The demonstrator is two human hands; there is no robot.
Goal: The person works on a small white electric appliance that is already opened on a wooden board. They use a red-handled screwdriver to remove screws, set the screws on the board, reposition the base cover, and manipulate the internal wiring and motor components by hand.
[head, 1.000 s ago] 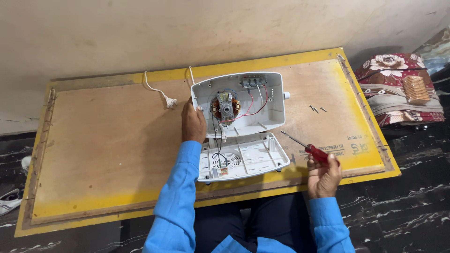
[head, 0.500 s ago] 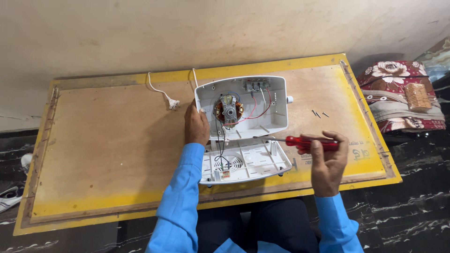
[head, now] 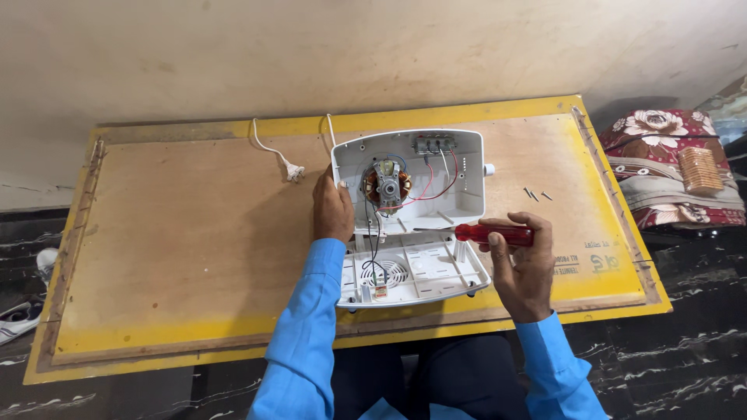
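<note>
My right grip has swung the red screwdriver from off the casing's side to level, its tip now over the open casing, shaft pointing left.

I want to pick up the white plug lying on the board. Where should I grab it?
Probably pinch the white plug by its body, coming from above. It lies flat on the bare wooden board, clear of the left hand, and its thin cord would just slip.

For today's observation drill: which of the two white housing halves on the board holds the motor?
The far half, the one the left hand steadies. It holds the copper-wound motor and red wires; the near half shows only ribs and a round vent grille.
</note>
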